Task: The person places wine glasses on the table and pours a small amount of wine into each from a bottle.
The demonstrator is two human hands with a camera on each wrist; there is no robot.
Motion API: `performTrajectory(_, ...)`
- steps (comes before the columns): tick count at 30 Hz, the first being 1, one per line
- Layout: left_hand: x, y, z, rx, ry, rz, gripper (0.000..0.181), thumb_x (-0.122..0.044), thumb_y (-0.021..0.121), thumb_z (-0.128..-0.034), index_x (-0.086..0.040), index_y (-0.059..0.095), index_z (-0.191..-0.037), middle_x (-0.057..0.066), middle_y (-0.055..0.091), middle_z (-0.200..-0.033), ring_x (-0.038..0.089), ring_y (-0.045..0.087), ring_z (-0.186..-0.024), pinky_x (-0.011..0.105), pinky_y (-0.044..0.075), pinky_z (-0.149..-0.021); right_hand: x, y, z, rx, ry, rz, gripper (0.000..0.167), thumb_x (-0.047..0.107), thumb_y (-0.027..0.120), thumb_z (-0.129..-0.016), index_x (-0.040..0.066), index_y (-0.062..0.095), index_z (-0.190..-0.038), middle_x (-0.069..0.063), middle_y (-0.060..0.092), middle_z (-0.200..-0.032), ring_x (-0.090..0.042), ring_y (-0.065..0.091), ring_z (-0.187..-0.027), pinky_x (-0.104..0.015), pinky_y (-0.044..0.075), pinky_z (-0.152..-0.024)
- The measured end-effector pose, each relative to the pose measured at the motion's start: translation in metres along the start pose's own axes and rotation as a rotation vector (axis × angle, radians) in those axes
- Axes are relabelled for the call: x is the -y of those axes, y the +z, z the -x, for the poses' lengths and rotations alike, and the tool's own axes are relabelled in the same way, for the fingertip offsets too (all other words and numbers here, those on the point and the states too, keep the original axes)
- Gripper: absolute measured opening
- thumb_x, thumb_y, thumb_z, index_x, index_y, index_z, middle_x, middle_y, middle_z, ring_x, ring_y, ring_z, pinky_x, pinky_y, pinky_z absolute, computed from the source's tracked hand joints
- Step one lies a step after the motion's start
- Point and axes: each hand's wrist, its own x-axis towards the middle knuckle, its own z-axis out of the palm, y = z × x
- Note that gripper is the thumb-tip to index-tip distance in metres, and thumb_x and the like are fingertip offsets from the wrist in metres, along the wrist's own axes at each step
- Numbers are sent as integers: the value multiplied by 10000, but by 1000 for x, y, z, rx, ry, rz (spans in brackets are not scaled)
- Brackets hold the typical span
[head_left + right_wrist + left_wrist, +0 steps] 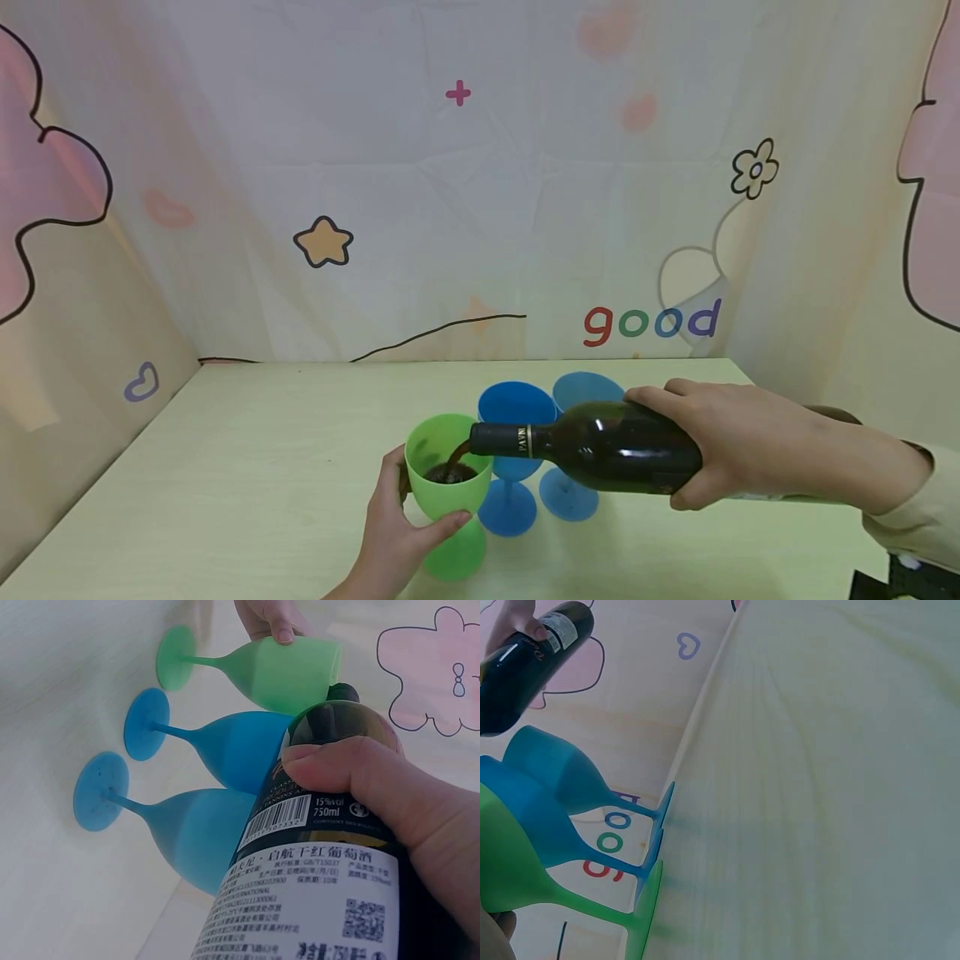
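Note:
A dark wine bottle [622, 450] lies nearly level in my right hand [738, 442], which grips its body. Its mouth is over the rim of a green wine glass [450, 496], and dark red liquid streams from it into the bowl, where a shallow pool shows. My left hand [401, 517] holds the green glass by the bowl, thumb in front; the glass stands upright on the table. The right wrist view shows the bottle's white label [300, 907] and my right thumb across the upper body.
Just right of the green glass stand a dark blue wine glass [508, 508] and a lighter blue wine glass [568, 496], partly behind the bottle. All are on a pale wood-grain table [262, 483]. A printed cloth [375, 167] hangs behind and at both sides.

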Motion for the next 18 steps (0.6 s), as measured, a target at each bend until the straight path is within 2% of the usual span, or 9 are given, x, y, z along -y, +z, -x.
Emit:
performTrajectory(8, 2, 0, 0, -6, 20, -3, 802, -215, 861, -697, -183, 393, -1347, -44, 550, -1244, 99, 558, -1078, 356, 452, -964, -2, 3, 0, 17, 8, -30, 886, 539, 844, -580, 253, 490, -1340, 65, 594, -1014, -95, 547, -824, -302, 479, -606)
performTrajectory(18, 3, 0, 1, -14, 41, -12, 802, -202, 865, -687, -179, 401, -1341, -50, 558, -1227, 69, 553, -1052, 335, 456, -948, -3, 11, 2, 17, 18, -68, 900, 535, 843, -585, 233, 478, -1350, 67, 584, -1005, -88, 533, -811, -274, 440, -603)
